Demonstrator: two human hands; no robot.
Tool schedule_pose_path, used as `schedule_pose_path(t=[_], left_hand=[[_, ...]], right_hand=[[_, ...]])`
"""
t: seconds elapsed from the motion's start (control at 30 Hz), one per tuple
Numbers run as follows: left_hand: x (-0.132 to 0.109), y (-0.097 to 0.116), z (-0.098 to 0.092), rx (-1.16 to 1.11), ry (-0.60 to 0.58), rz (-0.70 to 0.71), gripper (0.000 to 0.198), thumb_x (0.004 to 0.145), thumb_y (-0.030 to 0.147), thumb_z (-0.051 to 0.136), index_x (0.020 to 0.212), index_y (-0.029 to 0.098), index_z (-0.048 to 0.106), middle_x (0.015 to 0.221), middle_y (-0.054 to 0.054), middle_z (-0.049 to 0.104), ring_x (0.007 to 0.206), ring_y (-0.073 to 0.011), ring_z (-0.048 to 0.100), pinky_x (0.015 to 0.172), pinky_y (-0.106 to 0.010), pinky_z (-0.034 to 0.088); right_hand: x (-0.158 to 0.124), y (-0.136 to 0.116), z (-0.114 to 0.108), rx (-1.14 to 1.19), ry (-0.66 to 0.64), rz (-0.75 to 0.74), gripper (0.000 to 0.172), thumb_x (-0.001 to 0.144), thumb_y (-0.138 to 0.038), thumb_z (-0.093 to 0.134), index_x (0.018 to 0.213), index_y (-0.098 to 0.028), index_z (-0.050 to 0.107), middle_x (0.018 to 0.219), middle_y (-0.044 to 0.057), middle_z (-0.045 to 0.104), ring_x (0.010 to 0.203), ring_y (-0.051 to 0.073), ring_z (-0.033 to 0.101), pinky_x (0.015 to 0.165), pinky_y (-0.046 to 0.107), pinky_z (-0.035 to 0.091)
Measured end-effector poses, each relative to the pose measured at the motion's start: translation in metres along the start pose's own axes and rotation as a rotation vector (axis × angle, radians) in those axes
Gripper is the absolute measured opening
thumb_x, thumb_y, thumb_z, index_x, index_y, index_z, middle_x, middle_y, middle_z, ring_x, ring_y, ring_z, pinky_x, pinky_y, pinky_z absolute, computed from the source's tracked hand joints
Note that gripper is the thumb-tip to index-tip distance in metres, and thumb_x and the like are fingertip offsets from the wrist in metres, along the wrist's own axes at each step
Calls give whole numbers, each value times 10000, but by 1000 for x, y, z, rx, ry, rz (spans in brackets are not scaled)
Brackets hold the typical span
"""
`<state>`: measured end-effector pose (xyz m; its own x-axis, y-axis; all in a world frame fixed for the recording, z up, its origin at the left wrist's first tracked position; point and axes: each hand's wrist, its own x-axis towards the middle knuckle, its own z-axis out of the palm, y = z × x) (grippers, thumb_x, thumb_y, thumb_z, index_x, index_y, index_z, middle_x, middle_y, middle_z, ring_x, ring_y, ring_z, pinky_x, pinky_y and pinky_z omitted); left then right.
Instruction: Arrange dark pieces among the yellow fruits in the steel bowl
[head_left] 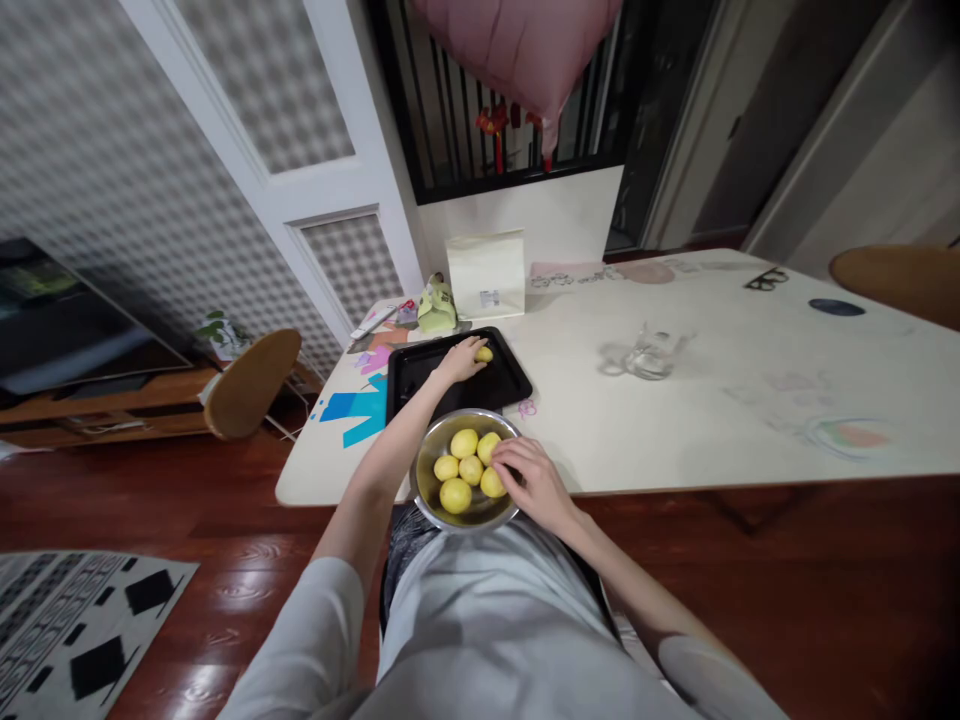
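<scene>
Though pinching is unclear, left grip (465, 361) touches a lemon (484, 355) on far tray (508, 378), right grip (534, 483) lemons (464, 443) in near bowl (484, 511).

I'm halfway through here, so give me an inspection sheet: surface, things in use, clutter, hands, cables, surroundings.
Surface: white table, with coloured drawings and marks.
Things in use: metal bowl at the near edge, holding several yellow fruits; black tray just beyond it, with a single yellow fruit visible in it.
Clutter: pale paper bag and green item behind the tray; clear glass vessel to the right.
Left hand: over the tray, fingers at the single fruit; firmness of grip unclear.
Right hand: at the bowl's right side, fingertips by the fruits.
Cables: nothing seen on the table.
Surroundings: wooden chair left, pink balloon beyond the table.
</scene>
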<state>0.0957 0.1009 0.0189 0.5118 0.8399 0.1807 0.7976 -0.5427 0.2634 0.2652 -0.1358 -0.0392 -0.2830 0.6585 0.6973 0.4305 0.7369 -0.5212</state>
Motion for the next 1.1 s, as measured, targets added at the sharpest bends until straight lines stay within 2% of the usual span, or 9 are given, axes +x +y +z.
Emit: schedule_pose_path(t=[0.2, 0.37, 0.47, 0.53, 0.6, 0.7, 0.8, 0.93, 1.1], left_hand=[[23, 3, 9, -4, -30, 23, 382, 846, 44, 673, 1222, 117, 677, 1263, -163, 667, 1132, -266, 682, 1052, -389, 521], [6, 12, -10, -31, 43, 100, 367, 859, 102, 693, 1221, 94, 635, 1272, -177, 634, 1171, -269, 637, 1074, -385, 495], [-30, 29, -30, -65, 105, 142, 384, 872, 164, 704, 1237, 122, 595, 1250, -144, 642, 1152, -255, 625, 1055, -383, 499], [-64, 44, -43, -155, 177, 214, 337, 862, 188, 719, 1180, 150, 613, 1180, -108, 664, 1074, -242, 641, 986, -369, 526], [-103, 61, -53, -231, 171, 259, 294, 886, 217, 697, 1167, 177, 624, 1159, -88, 666, 1034, -226, 648, 918, -340, 545], [-158, 81, -55, -273, 96, 265, 272, 903, 261, 692, 1164, 197, 650, 1181, -98, 648, 1097, -240, 644, 941, -349, 550], [-198, 90, -46, -286, 40, 230, 319, 908, 262, 697, 1222, 222, 652, 1204, -98, 638, 1131, -248, 650, 1011, -380, 541], [-226, 91, -29, -276, 10, 197, 364, 903, 224, 701, 1263, 235, 643, 1237, -104, 629, 1182, -264, 645, 1053, -405, 533], [-238, 94, -24, -230, 14, 172, 368, 910, 196, 681, 1275, 225, 639, 1285, -116, 620, 1211, -280, 634, 1062, -430, 535]], right_hand=[[-2, -2, -1, 21, 0, 6, 165, 1005, -163, 542, 954, -212, 690, 972, 70, 749, 981, 231, 691, 910, 436, 558], [-4, -1, -6, 18, -34, -51, 169, 1018, -190, 555, 981, -206, 719, 1029, 83, 759, 1020, 238, 688, 937, 461, 557], [-4, -1, -10, 34, -92, -129, 169, 1015, -213, 578, 1041, -219, 745, 1105, 90, 759, 1107, 249, 674, 981, 484, 549], [-4, 0, -12, 41, -140, -181, 187, 1017, -224, 580, 1078, -230, 756, 1161, 92, 753, 1163, 253, 658, 1004, 494, 541], [-4, 3, -13, 40, -175, -234, 199, 1023, -235, 577, 1085, -231, 766, 1184, 94, 749, 1201, 257, 644, 1011, 498, 536], [-6, 9, -12, 26, -201, -306, 201, 1026, -270, 589, 1069, -234, 782, 1178, 97, 747, 1203, 256, 639, 1001, 489, 539], [-9, 17, -9, -3, -202, -341, 204, 1023, -312, 604, 1072, -247, 791, 1149, 92, 747, 1176, 252, 644, 991, 484, 542], [-11, 24, -6, -25, -143, -366, 225, 1034, -320, 583, 1067, -246, 793, 1127, 89, 755, 1162, 252, 648, 942, 469, 553], [-13, 27, -4, -63, -84, -386, 221, 1033, -273, 571, 1057, -244, 789, 1119, 94, 773, 1123, 252, 670, 902, 464, 557]])
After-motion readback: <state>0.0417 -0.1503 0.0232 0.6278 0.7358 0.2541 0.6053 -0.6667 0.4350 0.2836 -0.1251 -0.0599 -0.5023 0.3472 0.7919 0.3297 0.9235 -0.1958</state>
